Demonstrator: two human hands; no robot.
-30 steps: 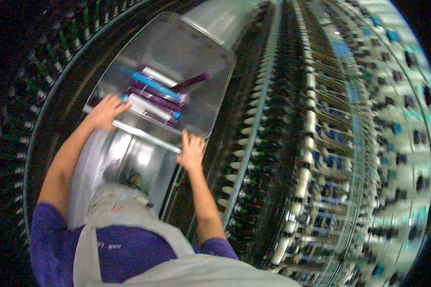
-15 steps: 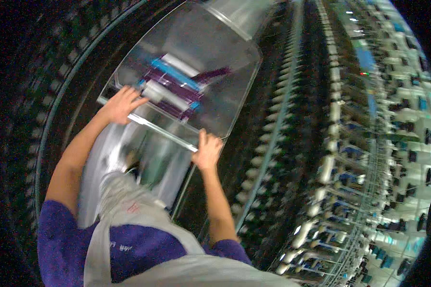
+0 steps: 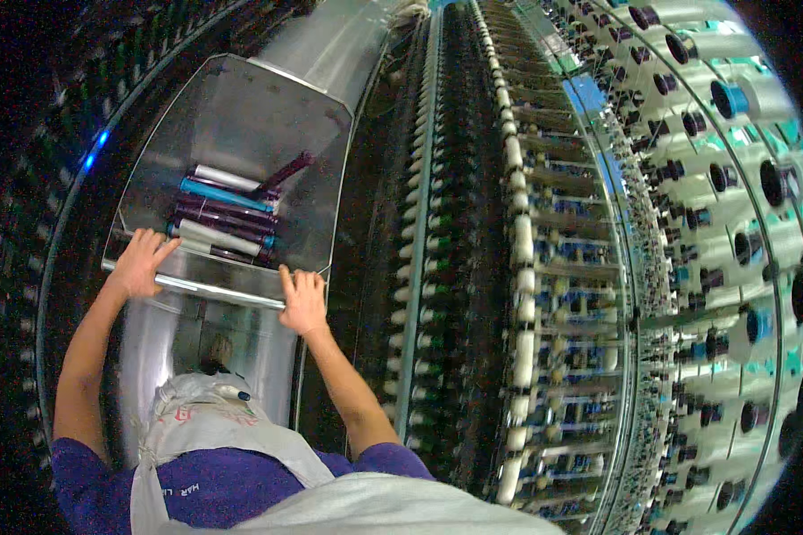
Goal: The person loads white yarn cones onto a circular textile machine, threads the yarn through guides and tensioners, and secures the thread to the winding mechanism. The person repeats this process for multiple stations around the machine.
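A metal cart with a grey tray [image 3: 268, 102] stands in front of me, crossed at its near end by a bright metal push bar [image 3: 219, 291]. My left hand [image 3: 140, 264] grips the bar toward its left end, fingers reaching over onto the tray's near edge. Toward the right end, my right hand [image 3: 303, 300] is closed over the same bar. Inside the tray lies a small pile of spinning bobbins: a blue one [image 3: 225, 194], a white-wound one [image 3: 219, 238] and several dark purple ones. One purple bobbin [image 3: 285, 173] sticks out at an angle.
Spinning frames flank a narrow aisle. Along the right one runs a long row of white-wound bobbins [image 3: 416, 223] beside a rail, with large white yarn cones [image 3: 749, 98] hanging farther right. On the left, a dark machine rail [image 3: 49, 259] carries blue lights. Shiny metal floor [image 3: 326, 40] stretches ahead.
The cart and both hands now appear farther left and lower, and the view has turned so the aisle looks more upright. Both hands stay on the bar; the bobbins remain in the tray.
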